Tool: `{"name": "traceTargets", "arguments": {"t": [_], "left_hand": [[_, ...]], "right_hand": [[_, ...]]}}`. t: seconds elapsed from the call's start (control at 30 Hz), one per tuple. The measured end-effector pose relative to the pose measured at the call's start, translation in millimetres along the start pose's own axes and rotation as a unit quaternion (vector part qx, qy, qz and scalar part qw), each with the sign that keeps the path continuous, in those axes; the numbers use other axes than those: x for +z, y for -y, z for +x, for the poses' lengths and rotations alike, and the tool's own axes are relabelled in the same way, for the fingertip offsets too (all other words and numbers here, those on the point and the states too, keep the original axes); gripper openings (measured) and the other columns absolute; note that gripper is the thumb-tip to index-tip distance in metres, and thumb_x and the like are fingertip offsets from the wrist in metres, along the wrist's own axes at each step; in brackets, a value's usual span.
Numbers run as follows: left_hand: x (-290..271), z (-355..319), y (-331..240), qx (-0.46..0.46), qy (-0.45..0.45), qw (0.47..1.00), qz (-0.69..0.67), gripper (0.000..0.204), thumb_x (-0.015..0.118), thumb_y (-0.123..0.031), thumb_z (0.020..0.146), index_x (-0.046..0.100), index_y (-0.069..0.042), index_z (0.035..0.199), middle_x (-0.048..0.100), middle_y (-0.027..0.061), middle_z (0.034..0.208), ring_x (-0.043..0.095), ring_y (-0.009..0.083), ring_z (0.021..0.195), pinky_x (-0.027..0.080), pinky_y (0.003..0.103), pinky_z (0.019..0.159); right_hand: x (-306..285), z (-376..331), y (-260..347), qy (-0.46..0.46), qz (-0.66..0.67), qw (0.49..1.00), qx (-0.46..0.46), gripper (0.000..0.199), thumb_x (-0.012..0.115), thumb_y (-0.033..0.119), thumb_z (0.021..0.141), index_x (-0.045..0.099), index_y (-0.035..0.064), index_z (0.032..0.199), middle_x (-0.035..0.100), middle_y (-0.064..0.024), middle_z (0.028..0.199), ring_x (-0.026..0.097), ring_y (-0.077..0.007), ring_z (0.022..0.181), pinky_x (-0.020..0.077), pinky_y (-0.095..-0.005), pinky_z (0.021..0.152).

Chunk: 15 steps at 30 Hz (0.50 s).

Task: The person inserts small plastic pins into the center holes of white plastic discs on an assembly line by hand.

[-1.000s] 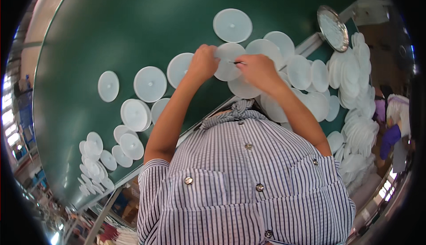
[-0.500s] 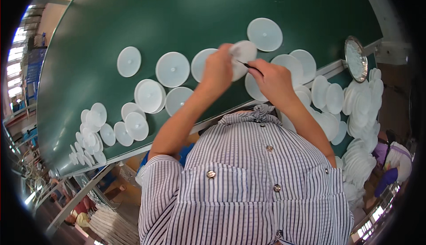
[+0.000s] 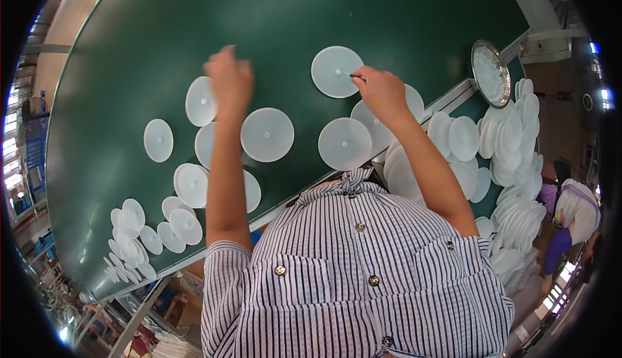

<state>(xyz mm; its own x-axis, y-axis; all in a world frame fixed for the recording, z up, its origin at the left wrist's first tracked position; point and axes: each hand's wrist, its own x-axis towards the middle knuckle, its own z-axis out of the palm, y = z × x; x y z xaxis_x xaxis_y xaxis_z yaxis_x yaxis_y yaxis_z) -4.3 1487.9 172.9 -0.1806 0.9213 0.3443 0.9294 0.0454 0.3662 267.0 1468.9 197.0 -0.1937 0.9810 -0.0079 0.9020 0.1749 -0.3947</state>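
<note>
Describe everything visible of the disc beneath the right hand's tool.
The disc is round, frosted white and plastic-looking, with a thin rim and a small pale piece at its centre. It lies flat on the green table. The slim tool in the right hand points at that piece; touching is unclear.

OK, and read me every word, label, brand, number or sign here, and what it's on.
None can be read.
The round, translucent white discs, green tabletop, round silver metal tray and dark-and-white striped shirt show no legible text.
Background details are too small or blurred to tell.
</note>
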Motion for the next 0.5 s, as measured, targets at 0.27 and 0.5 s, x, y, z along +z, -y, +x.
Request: {"name": "traceTargets", "arguments": {"t": [0.27, 0.5], "left_hand": [[75.8, -34.3, -75.4, -0.060, 0.197, 0.948, -0.245, 0.045, 0.066, -0.011, 0.070, 0.051, 0.002, 0.110, 0.058, 0.0194, 0.101, 0.056, 0.0329, 0.095, 0.045, 0.037, 0.082], [64.0, -22.8, -62.0, -0.142, 0.334, 0.874, -0.321, 0.036, 0.062, -0.008, 0.072, 0.055, 0.004, 0.105, 0.061, 0.0160, 0.092, 0.060, 0.0222, 0.089, 0.050, 0.033, 0.073]], "right_hand": [[5.4, 3.5, 7.7, 0.030, 0.000, 0.999, -0.044, 0.015, 0.055, 0.022, 0.081, 0.061, 0.0085, 0.084, 0.063, -0.0099, 0.073, 0.060, -0.0300, 0.067, 0.0460, -0.0401, 0.058], [2.9, 1.7, 20.0, 0.029, 0.001, 1.000, -0.002, 0.015, 0.055, 0.021, 0.081, 0.061, 0.0074, 0.084, 0.063, -0.0110, 0.072, 0.060, -0.0300, 0.069, 0.0463, -0.0390, 0.060]]}}
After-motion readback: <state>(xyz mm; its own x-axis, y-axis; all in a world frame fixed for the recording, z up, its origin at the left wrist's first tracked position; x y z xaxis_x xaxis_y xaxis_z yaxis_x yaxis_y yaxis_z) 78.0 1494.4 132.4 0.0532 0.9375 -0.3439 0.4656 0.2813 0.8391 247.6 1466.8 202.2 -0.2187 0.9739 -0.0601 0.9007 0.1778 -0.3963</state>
